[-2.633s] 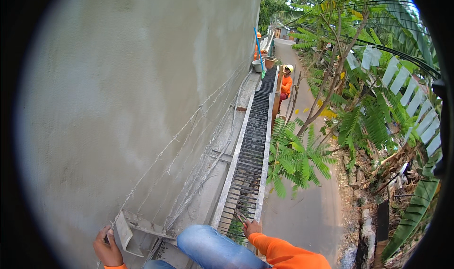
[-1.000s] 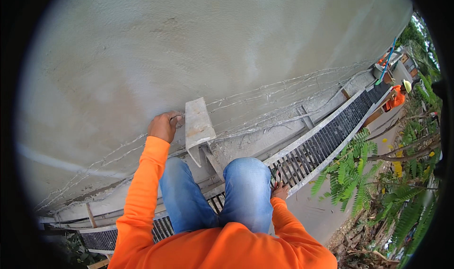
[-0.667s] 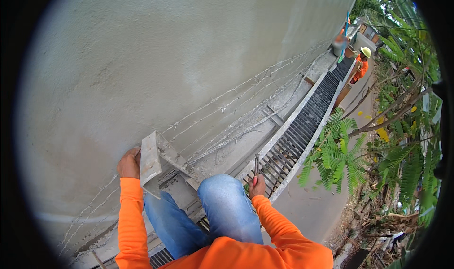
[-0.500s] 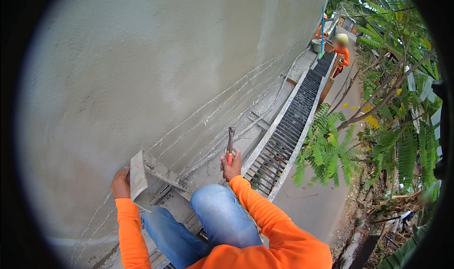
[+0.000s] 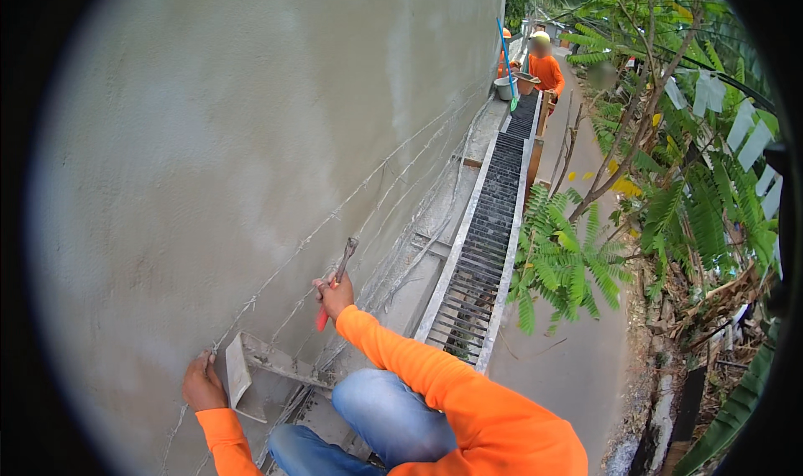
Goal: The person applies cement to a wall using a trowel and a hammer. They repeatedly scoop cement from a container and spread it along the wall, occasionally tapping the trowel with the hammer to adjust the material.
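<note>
My left hand point(image 5: 203, 381) is against the wall at the lower left, fingers closed around a strand of barbed wire point(image 5: 251, 303). Beside it juts a grey, mortar-smeared metal bracket point(image 5: 240, 374) with a flat end plate. In my right hand point(image 5: 334, 294), close to the wall and above my knee, is a red-handled hand tool point(image 5: 346, 256) with a dark metal shank and wider head; its exact kind is unclear. The tool's head tilts up and right, and the red handle end shows below my fist.
Several wire strands run along the plastered wall point(image 5: 209, 141). A slatted metal walkway point(image 5: 481, 250) leads away to buckets point(image 5: 505, 89), a blue pole point(image 5: 505, 58) and a co-worker in orange point(image 5: 546, 72). Leafy branches point(image 5: 569, 258) overhang the right side above a paved path point(image 5: 556, 376).
My right hand has moved left toward the wall with the tool, which now tilts. My left hand has come out from behind the bracket's plate onto the wire. The view has turned right.
</note>
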Demonstrator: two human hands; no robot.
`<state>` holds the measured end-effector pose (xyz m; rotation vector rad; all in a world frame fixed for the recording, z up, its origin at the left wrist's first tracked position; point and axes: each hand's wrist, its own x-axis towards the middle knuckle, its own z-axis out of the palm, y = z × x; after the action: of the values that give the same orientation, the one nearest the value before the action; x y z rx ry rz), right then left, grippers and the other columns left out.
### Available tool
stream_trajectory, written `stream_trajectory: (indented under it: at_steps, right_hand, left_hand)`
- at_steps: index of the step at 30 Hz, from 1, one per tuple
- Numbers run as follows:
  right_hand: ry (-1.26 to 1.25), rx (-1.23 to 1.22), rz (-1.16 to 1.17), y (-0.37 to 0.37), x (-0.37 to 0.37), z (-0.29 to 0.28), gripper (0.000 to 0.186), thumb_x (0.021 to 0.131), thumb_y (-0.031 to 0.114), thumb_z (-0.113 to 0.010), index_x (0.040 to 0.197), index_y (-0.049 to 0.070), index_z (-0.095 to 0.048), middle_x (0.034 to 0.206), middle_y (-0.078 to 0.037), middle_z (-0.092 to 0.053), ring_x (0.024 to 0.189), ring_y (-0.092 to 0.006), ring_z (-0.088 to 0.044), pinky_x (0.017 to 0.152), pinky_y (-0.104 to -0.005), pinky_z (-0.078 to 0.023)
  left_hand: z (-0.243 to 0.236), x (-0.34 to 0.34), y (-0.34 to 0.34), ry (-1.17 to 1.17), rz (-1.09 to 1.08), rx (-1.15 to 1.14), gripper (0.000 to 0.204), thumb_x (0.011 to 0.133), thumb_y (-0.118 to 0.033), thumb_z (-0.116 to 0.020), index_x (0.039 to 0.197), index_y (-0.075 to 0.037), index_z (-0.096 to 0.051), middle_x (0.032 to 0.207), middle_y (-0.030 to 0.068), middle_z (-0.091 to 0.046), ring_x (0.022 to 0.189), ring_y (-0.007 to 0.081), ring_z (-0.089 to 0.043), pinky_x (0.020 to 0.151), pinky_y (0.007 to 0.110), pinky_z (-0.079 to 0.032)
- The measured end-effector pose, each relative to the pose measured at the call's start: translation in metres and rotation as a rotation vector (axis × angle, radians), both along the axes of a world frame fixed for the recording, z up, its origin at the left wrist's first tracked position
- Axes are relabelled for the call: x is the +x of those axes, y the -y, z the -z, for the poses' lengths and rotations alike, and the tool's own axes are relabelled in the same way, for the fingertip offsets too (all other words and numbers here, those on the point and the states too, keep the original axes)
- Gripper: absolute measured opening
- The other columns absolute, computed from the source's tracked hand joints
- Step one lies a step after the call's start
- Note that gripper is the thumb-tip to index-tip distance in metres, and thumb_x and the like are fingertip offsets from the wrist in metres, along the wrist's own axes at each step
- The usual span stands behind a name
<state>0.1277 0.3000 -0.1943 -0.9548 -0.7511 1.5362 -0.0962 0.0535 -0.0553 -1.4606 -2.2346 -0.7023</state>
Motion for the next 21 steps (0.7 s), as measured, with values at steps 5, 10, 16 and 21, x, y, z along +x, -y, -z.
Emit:
stream_trajectory:
  at_steps: [5, 10, 16, 21]
  right_hand:
    - [-0.042, -0.099, -0.012, -0.007, 0.001, -0.017, 0.029, 0.092, -0.012, -0.058, 0.102, 0.009, -0.040, 0.096, -0.016, -0.069, 0.065, -0.0174, -0.062, 0.062, -0.0329, -0.056]
    - [-0.137, 0.073, 0.047, -0.022, -0.013, -0.037, 0.029, 0.092, -0.015, -0.055, 0.103, 0.008, -0.040, 0.093, -0.017, -0.068, 0.069, -0.0196, -0.067, 0.065, -0.0334, -0.058]
    - [-0.044, 0.029, 0.054, -0.027, -0.020, -0.039, 0.030, 0.091, -0.018, -0.052, 0.105, 0.006, -0.041, 0.093, -0.019, -0.067, 0.072, -0.0213, -0.070, 0.065, -0.0341, -0.059]
    - [-0.053, 0.035, 0.099, -0.024, -0.024, -0.063, 0.027, 0.091, -0.014, -0.049, 0.109, 0.006, -0.041, 0.093, -0.018, -0.066, 0.075, -0.0239, -0.071, 0.069, -0.0381, -0.061]
  left_hand:
    - [0.003, -0.008, 0.000, 0.003, 0.037, -0.008, 0.015, 0.096, -0.009, -0.067, 0.105, -0.003, -0.078, 0.101, 0.0169, -0.076, 0.093, 0.0362, -0.073, 0.084, 0.043, -0.057]
    - [-0.014, -0.003, 0.002, -0.001, 0.095, 0.121, 0.014, 0.096, -0.007, -0.067, 0.103, -0.002, -0.077, 0.098, 0.0180, -0.076, 0.090, 0.0375, -0.072, 0.083, 0.043, -0.056]
    - [-0.054, 0.006, 0.005, 0.051, 0.125, 0.243, 0.014, 0.096, -0.005, -0.065, 0.103, 0.000, -0.076, 0.096, 0.0193, -0.075, 0.089, 0.0371, -0.072, 0.083, 0.042, -0.055]
    - [-0.045, 0.040, 0.030, 0.257, 0.153, 0.089, 0.015, 0.095, -0.005, -0.065, 0.102, 0.002, -0.076, 0.098, 0.0213, -0.075, 0.093, 0.0371, -0.073, 0.087, 0.041, -0.056]
